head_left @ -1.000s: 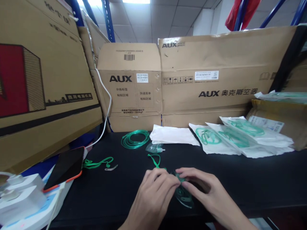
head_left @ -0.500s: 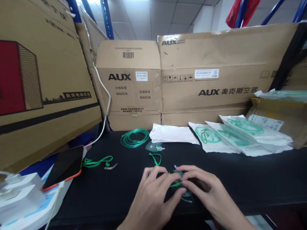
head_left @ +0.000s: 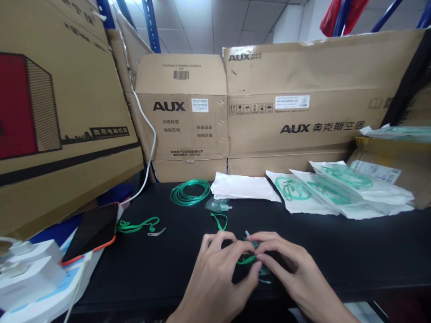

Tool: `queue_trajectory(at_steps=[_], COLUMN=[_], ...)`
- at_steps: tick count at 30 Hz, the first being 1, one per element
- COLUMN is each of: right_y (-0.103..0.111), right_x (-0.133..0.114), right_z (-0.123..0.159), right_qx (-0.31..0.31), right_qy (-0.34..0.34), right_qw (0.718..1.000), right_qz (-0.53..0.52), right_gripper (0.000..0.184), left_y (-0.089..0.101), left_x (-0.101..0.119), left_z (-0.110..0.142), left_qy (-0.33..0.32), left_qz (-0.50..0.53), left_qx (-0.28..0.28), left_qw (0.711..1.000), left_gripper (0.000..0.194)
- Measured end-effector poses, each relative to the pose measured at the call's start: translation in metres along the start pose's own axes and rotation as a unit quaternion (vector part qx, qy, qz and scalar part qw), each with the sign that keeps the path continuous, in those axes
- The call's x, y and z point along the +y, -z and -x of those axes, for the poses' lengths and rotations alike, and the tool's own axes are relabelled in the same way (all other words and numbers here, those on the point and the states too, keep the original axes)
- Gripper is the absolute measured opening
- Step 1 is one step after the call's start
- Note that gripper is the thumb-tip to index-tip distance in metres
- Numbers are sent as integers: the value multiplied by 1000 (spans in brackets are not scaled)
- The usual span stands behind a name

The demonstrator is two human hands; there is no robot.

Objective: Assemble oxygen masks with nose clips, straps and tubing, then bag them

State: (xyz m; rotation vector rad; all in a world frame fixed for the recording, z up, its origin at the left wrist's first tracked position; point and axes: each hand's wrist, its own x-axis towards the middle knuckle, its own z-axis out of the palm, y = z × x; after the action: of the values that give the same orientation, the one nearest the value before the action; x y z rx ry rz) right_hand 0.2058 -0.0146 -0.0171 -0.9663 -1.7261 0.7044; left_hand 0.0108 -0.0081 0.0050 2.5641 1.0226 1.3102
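Low in the middle of the head view, both hands work close together over a clear green oxygen mask [head_left: 265, 272]. My left hand [head_left: 218, 267] curls over it from the left, thumb and fingers closed around its edge. My right hand [head_left: 286, 262] is closed too, its fingertips pinching a green elastic strap [head_left: 247, 259] at the mask. The strap's loop [head_left: 220, 221] sticks out beyond my left knuckles. Fingers hide most of the mask and the exact spot where the strap meets it.
Behind lie a coiled green tube [head_left: 190, 193], another clear mask [head_left: 217, 205] and a white packet [head_left: 244, 186]. Packaged tubing sets [head_left: 332, 190] are stacked at right. Left are a phone [head_left: 90, 231], green straps [head_left: 138, 224], a small metal strip [head_left: 156, 232] and a power strip [head_left: 40, 287].
The hands stay nearly in place, with small finger shifts at the strap. The strap piece between them bows a little more. The whole view has shifted slightly.
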Motion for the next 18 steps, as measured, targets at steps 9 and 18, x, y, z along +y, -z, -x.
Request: queue_trajectory(at_steps=[9,18], right_y=[0,4], right_x=[0,0], right_z=[2,1], right_qx=[-5,52], right_qy=[25,-81], right_qw=[999,993], right_qz=[19,-66], right_gripper=[14,22], left_y=[0,1], left_x=[1,-1], left_z=[-2,-1], left_qy=[14,27], left_qz=[-5,-2], left_qx=[8,19], left_qw=[1000,999], left_gripper=[16,16])
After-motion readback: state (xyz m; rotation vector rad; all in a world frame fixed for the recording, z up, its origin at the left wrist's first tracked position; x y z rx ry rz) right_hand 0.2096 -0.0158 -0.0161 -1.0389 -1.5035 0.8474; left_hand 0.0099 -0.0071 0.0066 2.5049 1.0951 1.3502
